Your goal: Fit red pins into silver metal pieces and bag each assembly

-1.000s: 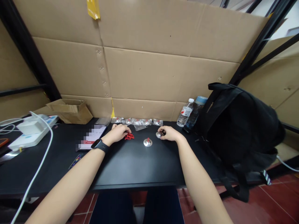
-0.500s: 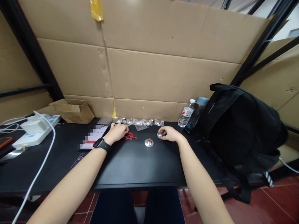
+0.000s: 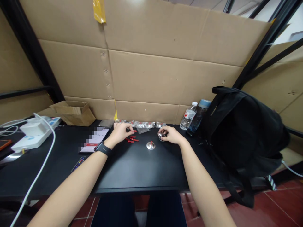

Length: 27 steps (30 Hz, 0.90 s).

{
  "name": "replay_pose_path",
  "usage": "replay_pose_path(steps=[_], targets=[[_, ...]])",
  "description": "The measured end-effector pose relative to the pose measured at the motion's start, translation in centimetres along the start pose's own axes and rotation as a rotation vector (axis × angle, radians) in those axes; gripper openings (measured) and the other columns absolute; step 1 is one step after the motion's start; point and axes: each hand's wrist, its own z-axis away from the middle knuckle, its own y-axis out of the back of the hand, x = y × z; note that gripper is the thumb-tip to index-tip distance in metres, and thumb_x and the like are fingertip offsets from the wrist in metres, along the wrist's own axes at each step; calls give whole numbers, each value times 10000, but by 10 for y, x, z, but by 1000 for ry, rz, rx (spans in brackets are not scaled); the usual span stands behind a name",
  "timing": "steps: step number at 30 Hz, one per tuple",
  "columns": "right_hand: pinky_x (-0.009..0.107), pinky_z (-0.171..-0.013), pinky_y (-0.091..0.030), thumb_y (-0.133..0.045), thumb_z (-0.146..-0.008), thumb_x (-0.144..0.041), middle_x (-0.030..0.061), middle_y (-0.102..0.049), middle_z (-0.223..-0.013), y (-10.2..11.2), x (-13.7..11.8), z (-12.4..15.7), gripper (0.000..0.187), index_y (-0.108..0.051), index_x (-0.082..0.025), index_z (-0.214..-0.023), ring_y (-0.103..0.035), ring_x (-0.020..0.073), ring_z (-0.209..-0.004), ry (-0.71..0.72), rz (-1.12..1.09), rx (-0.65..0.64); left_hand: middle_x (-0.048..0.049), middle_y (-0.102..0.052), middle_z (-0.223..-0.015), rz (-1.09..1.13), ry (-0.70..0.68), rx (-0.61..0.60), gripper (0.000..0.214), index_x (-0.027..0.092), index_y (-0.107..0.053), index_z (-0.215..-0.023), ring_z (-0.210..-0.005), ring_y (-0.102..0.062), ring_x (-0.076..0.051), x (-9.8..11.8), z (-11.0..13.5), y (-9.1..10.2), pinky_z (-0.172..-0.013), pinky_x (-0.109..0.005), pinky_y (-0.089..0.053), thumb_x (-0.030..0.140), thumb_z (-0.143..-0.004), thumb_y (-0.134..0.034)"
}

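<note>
At the far left of the frame, an orange-edged device lies beside a white power strip, with a white cable curving down to the bottom edge. Right of these, against the cardboard wall, stands an open kraft paper bag. Left of centre lie a flat screen device, its display partly pixelated, and a patterned card partly behind the left forearm.

The left hand, a black smartwatch on its wrist, is just left of the frame's middle, thumb and fingertips drawn together on a red cord loop. Just below those fingertips, a small heap of red cords lies on the black table. Behind, a row of clear plastic packets runs along the wall.

At the centre, a round metal disc with red on top lies flat between the hands. To its upper right, the right hand is curled, fingers gripping a shiny metal piece; whether it is one disc or several, I cannot tell.

Further right stand a clear water bottle and a blue-capped bottle, then a black backpack filling the right side.
</note>
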Motion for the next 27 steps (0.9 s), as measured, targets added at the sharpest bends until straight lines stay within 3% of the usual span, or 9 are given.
replay_pose_path(steps=[8, 16, 21, 27], targets=[[271, -711, -486, -767, -702, -209, 46, -691, -1076, -9, -20, -3, 364, -710, -212, -1062, -641, 174, -896, 86, -150, 112, -5, -784, -913, 91, -16, 44, 161, 265, -756, -786, -946, -679, -250, 22, 3, -2, -996, -432, -335, 418, -832, -742], [284, -738, -498, -761, -746, -241, 51, -698, -1142, -25, -44, -6, 393, -677, -234, -1130, -660, 182, -948, 154, -247, 162, -34, -769, -1112, 103, -85, 23, 184, 332, -781, -1058, -1147, -624, -281, 34, 6, -5, -1054, -487, -337, 348, -900, -687], [293, -755, -517, -762, -748, -240, 60, -688, -1202, -33, -57, -6, 407, -657, -237, -1141, -667, 192, -979, 154, -331, 183, -12, -786, -1052, 174, -117, 44, 132, 330, -805, -967, -1092, -657, -258, 36, 8, -7, -1036, -448, -400, 373, -907, -696], [295, -753, -527, -767, -754, -246, 68, -684, -1218, -38, -61, -6, 404, -657, -239, -1143, -675, 200, -993, 160, -384, 208, -29, -792, -1004, 368, -46, 159, 172, 278, -815, -949, -967, -707, -245, 41, 9, -8, -939, -383, -503, 399, -833, -775]])
